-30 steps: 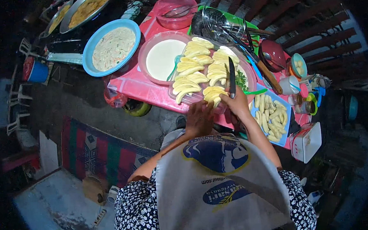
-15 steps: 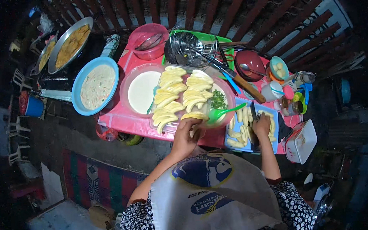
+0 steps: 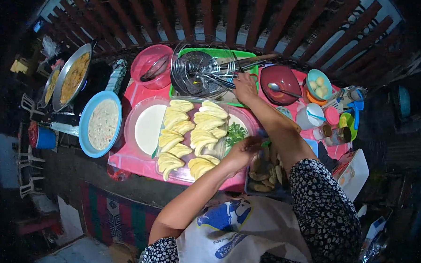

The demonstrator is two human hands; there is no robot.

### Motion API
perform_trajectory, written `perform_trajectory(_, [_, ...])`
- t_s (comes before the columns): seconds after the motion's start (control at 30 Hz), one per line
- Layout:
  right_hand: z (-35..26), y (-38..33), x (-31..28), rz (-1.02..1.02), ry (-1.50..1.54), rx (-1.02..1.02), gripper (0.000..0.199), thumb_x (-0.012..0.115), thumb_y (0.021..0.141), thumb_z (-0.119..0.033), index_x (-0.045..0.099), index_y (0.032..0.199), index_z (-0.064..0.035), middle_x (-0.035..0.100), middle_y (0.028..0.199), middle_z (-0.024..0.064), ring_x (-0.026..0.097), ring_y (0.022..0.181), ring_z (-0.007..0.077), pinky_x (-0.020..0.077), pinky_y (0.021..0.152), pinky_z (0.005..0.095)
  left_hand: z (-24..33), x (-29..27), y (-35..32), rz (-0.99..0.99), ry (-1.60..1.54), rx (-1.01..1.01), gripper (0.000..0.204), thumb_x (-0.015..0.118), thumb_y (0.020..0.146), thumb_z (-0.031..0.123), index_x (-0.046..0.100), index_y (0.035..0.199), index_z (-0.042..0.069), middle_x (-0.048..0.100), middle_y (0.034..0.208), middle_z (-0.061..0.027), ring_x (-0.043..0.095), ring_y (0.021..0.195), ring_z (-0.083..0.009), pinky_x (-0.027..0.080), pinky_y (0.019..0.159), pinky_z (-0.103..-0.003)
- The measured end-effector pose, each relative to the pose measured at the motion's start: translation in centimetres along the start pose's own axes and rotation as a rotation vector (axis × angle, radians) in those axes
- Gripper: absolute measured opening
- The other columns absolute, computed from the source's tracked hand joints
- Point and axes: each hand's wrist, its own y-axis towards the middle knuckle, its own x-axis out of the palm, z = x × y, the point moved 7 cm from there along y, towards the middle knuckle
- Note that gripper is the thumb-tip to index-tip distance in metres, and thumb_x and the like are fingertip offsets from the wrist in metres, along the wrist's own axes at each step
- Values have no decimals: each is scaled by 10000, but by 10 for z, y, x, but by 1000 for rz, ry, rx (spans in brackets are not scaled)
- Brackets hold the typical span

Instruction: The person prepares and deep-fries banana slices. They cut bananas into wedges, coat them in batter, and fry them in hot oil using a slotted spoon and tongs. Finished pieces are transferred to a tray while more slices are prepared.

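My right hand (image 3: 245, 87) reaches across to the green tray (image 3: 211, 52) at the back, its fingers closed at the end of dark metal tongs (image 3: 221, 80). Lower down, my left hand (image 3: 245, 152) has its fingers curled in front of the bowl of pale batter topped with chopped green herbs (image 3: 235, 133). A bit of the green ladle (image 3: 266, 142) shows beside it; what those fingers hold is hidden. Left of that hand, fanned banana slices (image 3: 203, 127) lie in two rows on a clear tray. A tray of peeled bananas (image 3: 264, 176) sits shaded under my arms.
To the left stand a blue bowl of batter with shreds (image 3: 102, 124) and a pan of frying food (image 3: 75, 78). A pink basin (image 3: 152, 63) and a dark red bowl (image 3: 280, 84) are at the back. Jars (image 3: 338, 136) and a white tub (image 3: 353, 174) stand right.
My right hand has left the banana tray and the knife there, moving up to the tongs. My left hand has moved right, away from the banana slices to the ladle. The view has shifted.
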Motion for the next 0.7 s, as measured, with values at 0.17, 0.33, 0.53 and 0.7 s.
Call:
perform_trajectory(0.17, [32,-27,-68,189,300,-137,305,616,743,-223,570,957,-11,520,1021,155,467,987,334,382,836,411,-37,15,63,0,-655,-96,314,380,893,81,442,1163,-67,509,1167,-158,505,1050,-231,398,939,-327])
perform_trajectory(0.33, [108,-107,-151,94,909,319,350,552,842,-269,529,1062,2,558,998,135,519,942,226,393,824,318,-55,37,137,-232,-439,194,324,424,880,231,509,1036,-41,582,959,-146,570,898,-234,464,825,-347])
perform_trajectory(0.53, [167,-259,-170,364,1287,717,349,505,878,-192,457,1163,4,525,1094,71,483,1014,151,342,913,274,-106,26,213,414,-469,-117,355,525,771,279,500,973,-12,559,880,-152,580,786,-277,494,706,-375])
perform_trajectory(0.7, [173,-329,-166,547,1418,798,413,592,790,-80,432,1168,-40,552,987,61,575,782,157,468,705,266,-81,17,184,913,-325,-318,639,695,680,241,342,1147,-15,509,1039,-186,545,851,-302,455,732,-409])
